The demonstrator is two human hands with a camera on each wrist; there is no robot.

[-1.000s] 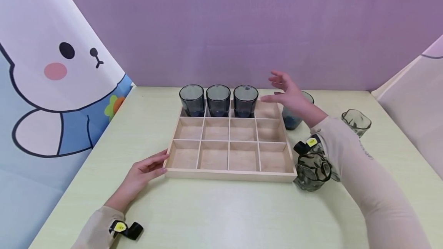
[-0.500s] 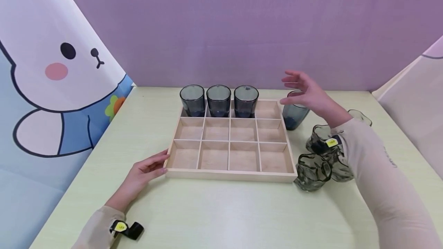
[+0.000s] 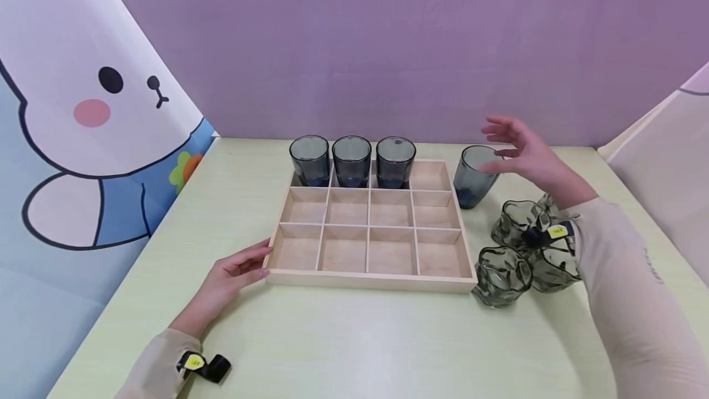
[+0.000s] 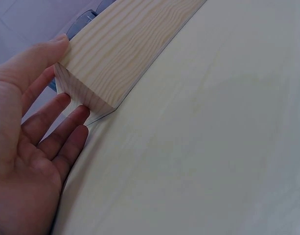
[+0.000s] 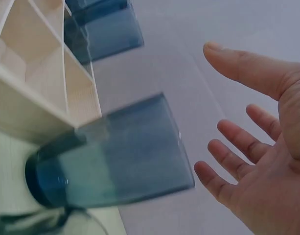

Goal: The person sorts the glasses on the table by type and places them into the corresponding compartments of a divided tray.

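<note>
3 smooth, tapered tumblers of blue-grey glass [image 3: 351,162] stand in the back row of the pale wooden 12-compartment tray [image 3: 371,281], filling all but its right-hand slot. What has just changed is your right hand [image 3: 526,153]: within the last second it has slid from that slot to the right side of the loose blue-grey glass tumbler [image 3: 471,182], which stands upright on the pale table [image 3: 354,343] just beside the tray's right wall. Your fingers there are spread wide with nothing in them (whether a fingertip grazes the rim, I can't tell). I'd judge this a reach not yet a grasp, with 3 tumblers placed and this 1 outside. Your left hand [image 3: 232,273] hasn't moved; its fingers lie loosely extended, touching the tray's near left corner, probably steadying it. Near your right forearm, the wavy grey-green glass cups [image 3: 503,276] sit clustered, partly hidden by your sleeve. As for writing, you wear 2 black wrist straps [image 3: 183,367] with yellow labels [image 3: 194,362]; their dark print is too small to read. I see no brand on the glassware.
</note>
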